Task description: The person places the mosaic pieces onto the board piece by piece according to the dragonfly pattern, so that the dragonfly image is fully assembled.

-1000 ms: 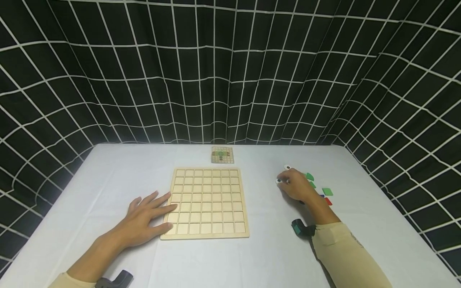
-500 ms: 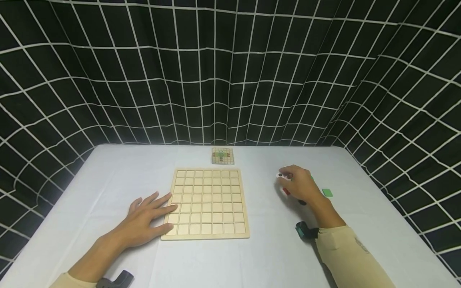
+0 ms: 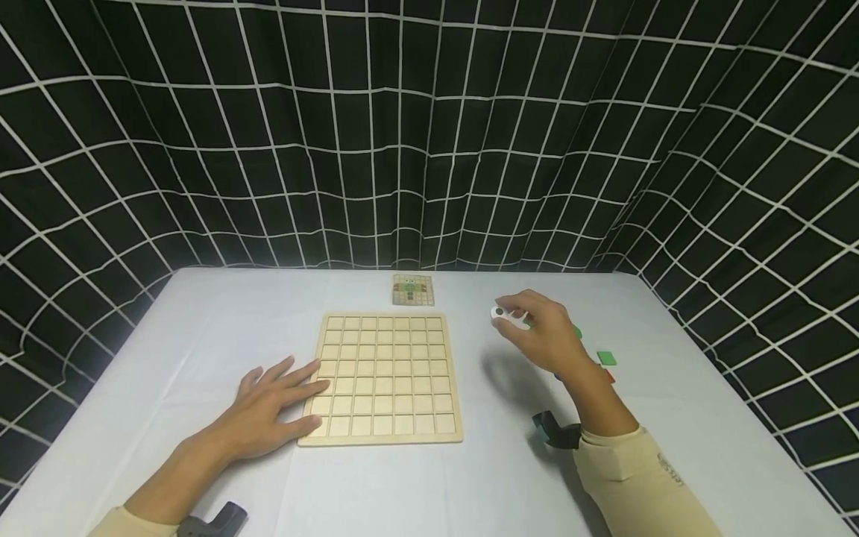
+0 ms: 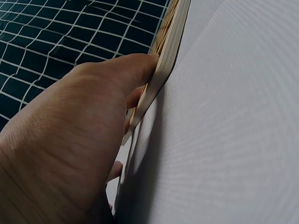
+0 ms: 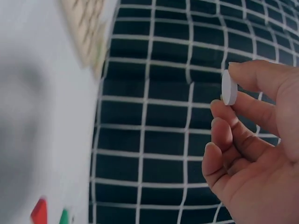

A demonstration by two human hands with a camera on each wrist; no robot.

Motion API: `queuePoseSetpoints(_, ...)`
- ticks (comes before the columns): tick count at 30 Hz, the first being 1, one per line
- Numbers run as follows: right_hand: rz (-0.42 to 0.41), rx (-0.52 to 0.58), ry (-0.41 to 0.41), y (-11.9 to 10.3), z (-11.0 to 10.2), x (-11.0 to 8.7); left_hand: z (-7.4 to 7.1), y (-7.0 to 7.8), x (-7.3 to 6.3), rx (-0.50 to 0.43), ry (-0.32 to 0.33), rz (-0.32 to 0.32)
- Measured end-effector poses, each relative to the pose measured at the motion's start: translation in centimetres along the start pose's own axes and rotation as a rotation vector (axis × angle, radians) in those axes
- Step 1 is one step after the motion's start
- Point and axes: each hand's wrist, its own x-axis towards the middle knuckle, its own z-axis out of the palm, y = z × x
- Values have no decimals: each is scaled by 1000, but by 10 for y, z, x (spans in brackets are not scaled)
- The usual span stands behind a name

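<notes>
My right hand (image 3: 546, 332) pinches a small white round eye piece (image 3: 498, 312) with a black dot, between thumb and fingertip, raised over the table. In the right wrist view the same white disc (image 5: 229, 87) shows edge-on, with the other fingers loosely curled below it. My left hand (image 3: 268, 414) lies with fingers spread, its fingertips on the left edge of a square wooden grid board (image 3: 384, 441). The left wrist view shows that thumb touching the board's rim (image 4: 163, 70). All the board's cells are bare.
A small pattern card (image 3: 412, 289) lies behind the board. To the right, partly hidden by the right hand and forearm, are loose pieces, among them a green square (image 3: 607, 358), a red piece (image 3: 609, 375) and a green piece (image 3: 578, 331). A black gridded curtain (image 3: 416, 134) surrounds the table.
My right hand has risen from among the loose pieces and moved to the left, with the white eye piece in its fingertips. The left hand and board stay in place.
</notes>
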Motion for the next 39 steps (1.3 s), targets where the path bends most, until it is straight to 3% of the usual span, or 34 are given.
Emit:
queuePoseSetpoints(6,-101,84,58,-23,8,4,0,1,-1,-2,22,17)
queuePoseSetpoints(18,-230,170,48,-52,38,20,2,-3,-6,-22,14,3)
queuePoseSetpoints(31,-201,281,16,-82,79,36,1,-2,-3,-13,27,33)
queuePoseSetpoints(39,-91,271,-45,-84,109,43,-2,-2,-1,-7,20,40)
